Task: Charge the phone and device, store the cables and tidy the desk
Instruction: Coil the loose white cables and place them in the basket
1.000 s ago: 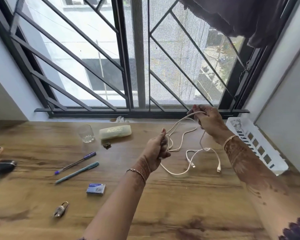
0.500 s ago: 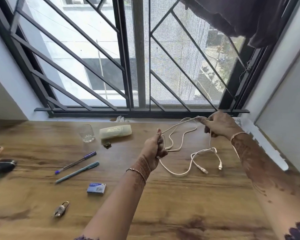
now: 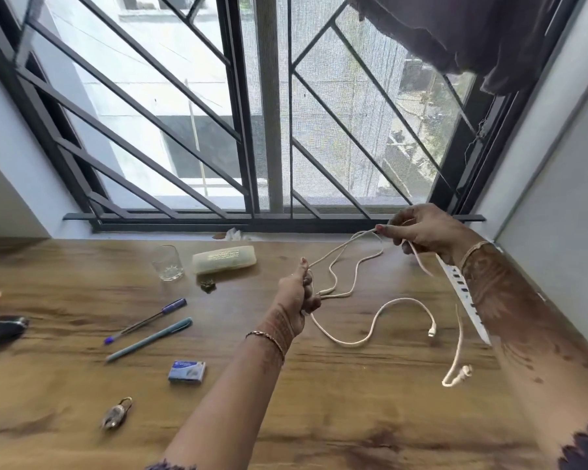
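Both hands hold the white cable [image 3: 350,266] up in the middle of the frame. The left hand [image 3: 297,295] fingers curl around its loops. The right hand [image 3: 418,228] pinches one strand. Its loose ends lie on the wooden bench [image 3: 353,418].

Single head-worn wide-angle view looked forward and down over table [image 3: 353,418] toward barred window [image 3: 269,113]; both forearms reached in from bottom, close.
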A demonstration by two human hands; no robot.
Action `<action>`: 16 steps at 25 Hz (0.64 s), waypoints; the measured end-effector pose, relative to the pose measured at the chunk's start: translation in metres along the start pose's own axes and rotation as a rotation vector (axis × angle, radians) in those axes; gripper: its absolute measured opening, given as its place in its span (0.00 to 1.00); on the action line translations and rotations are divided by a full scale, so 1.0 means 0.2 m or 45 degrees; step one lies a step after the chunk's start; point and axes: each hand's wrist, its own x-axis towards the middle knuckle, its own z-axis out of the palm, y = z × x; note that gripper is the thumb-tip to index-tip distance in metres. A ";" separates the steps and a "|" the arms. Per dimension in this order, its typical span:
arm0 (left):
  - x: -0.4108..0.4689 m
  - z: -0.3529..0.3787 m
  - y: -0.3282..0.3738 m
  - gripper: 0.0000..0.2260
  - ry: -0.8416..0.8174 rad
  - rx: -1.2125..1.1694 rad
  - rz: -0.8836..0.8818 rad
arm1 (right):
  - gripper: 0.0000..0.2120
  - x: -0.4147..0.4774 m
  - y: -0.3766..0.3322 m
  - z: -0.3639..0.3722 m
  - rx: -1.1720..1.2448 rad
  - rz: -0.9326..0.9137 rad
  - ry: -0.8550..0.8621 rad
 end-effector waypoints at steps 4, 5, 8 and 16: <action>-0.01 -0.01 -0.01 0.21 -0.024 -0.007 -0.039 | 0.11 0.03 0.03 0.07 0.065 0.033 -0.019; -0.01 -0.01 -0.01 0.21 -0.026 -0.017 -0.048 | 0.12 0.03 0.03 0.09 0.056 0.045 -0.022; -0.02 -0.01 0.00 0.21 -0.027 -0.036 -0.065 | 0.12 0.06 0.05 0.14 -0.018 0.068 0.022; -0.05 0.02 0.03 0.21 -0.107 -0.104 -0.074 | 0.10 0.11 0.16 0.27 -0.377 0.115 0.201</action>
